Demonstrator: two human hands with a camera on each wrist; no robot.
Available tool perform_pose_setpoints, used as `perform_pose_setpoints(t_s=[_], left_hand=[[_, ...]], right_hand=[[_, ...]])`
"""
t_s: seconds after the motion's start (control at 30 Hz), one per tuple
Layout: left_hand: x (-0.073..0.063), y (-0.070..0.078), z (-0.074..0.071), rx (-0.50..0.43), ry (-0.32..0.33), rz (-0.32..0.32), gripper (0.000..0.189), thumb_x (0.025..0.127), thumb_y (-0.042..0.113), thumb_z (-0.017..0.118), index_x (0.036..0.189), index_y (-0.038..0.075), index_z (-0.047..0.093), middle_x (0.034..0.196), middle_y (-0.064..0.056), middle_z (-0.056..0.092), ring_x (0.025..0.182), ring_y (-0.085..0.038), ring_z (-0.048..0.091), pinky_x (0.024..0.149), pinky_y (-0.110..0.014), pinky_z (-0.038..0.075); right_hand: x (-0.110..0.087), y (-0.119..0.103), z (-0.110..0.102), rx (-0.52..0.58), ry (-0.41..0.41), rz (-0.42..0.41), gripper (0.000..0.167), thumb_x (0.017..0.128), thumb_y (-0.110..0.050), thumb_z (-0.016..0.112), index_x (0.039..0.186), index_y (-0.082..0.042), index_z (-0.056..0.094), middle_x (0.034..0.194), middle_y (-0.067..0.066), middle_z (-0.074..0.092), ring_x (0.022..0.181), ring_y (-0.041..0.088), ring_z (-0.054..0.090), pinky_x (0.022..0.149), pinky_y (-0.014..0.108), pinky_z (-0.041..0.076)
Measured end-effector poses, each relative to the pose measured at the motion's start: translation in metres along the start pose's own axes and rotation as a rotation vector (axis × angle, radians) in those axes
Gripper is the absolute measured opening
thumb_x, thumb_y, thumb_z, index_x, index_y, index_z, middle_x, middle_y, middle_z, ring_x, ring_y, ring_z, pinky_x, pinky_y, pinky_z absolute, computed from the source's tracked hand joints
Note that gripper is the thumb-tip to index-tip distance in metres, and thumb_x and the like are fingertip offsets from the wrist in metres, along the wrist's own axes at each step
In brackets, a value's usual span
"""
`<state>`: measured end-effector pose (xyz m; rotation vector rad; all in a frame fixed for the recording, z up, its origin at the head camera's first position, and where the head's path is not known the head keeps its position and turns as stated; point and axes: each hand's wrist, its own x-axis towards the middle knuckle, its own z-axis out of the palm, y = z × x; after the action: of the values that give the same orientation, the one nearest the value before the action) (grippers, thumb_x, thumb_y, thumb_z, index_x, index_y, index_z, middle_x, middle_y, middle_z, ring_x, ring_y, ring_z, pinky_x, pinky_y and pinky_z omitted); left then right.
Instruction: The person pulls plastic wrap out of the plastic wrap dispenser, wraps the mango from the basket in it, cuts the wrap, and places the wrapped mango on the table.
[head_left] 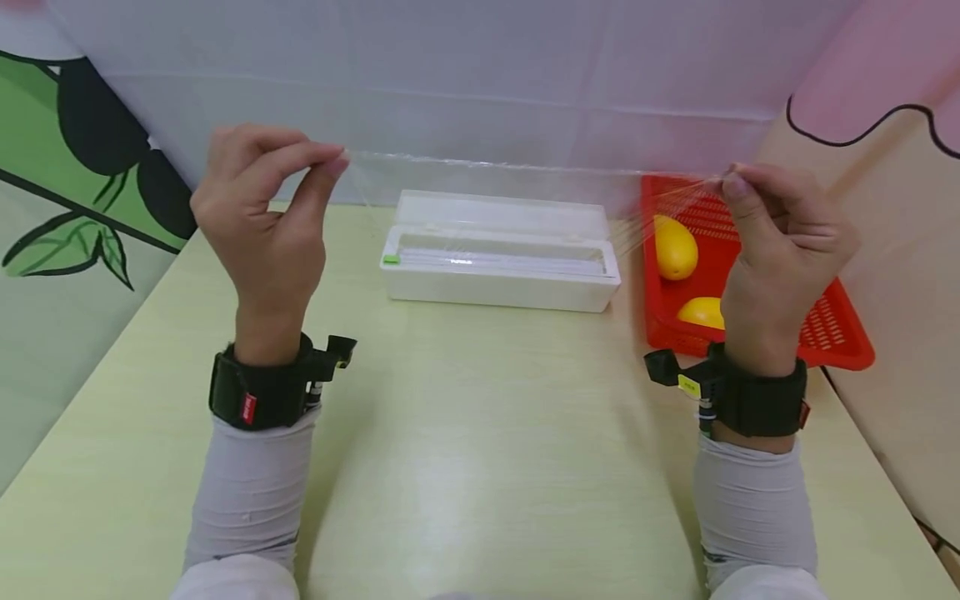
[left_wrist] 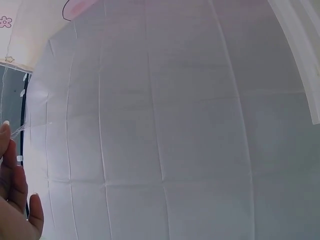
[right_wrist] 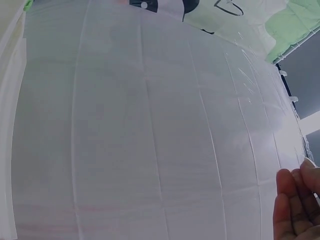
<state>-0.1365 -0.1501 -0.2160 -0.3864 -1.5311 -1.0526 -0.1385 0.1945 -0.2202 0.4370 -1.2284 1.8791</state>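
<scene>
A: What do you have on the left hand (head_left: pixel 258 200)?
B: I see it raised above the bench (head_left: pixel 480 450), thumb and forefinger pinching one upper corner of a clear film (head_left: pixel 465 161). My left wrist view catches it only at the frame's edge, with a thin crinkle of film by the fingertips.
A: And the right hand (head_left: pixel 787 221)?
B: I have it pinching the opposite upper corner, thumb pressed to the forefinger. From the right wrist it sits at the lower right edge, fingertips close together.
A: Where does the film run?
B: Its upper edge stretches nearly straight between the hands, against the pale backdrop (head_left: pixel 465 50). Faint creases slant from the right hand down toward a white box (head_left: pixel 495 290). The sheet is so transparent that I cannot tell where its lower part ends.
A: How does that box lie?
B: Lengthwise across the far part of the bench, between the hands as I look from the head. It has a long window on top and a green piece (head_left: pixel 391 260) at its left end.
A: Anything beside it?
B: A red basket (head_left: pixel 667 335) just to the right, with two yellow rounded items (head_left: pixel 676 248) inside; the right hand covers part of the basket from my angle.
</scene>
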Motion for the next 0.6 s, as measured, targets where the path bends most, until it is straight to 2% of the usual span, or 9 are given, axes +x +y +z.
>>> perform_pose_setpoints(t_s=[0.33, 0.6], left_hand=[[0.0011, 0.0051, -0.0013, 0.008, 0.027, -0.023, 0.010, 0.079, 0.007, 0.084, 0.077, 0.000, 0.078, 0.075, -0.014, 0.066, 0.085, -0.026, 0.056, 0.074, -0.022, 0.035], [0.0036, 0.0057, -0.0068, 0.012, -0.013, -0.039, 0.008, 0.078, 0.004, 0.084, 0.078, 0.000, 0.079, 0.075, -0.013, 0.067, 0.083, -0.025, 0.057, 0.074, -0.021, 0.036]], right_hand=[[-0.0006, -0.0054, 0.0047, 0.012, 0.041, -0.014, 0.010, 0.086, 0.017, 0.065, 0.094, 0.022, 0.066, 0.086, 0.024, 0.071, 0.081, 0.032, 0.067, 0.087, 0.035, 0.056], [-0.0002, -0.0096, 0.0028, -0.019, 0.023, -0.017, 0.011, 0.086, 0.016, 0.066, 0.095, 0.023, 0.066, 0.086, 0.025, 0.071, 0.078, 0.032, 0.068, 0.087, 0.035, 0.056]])
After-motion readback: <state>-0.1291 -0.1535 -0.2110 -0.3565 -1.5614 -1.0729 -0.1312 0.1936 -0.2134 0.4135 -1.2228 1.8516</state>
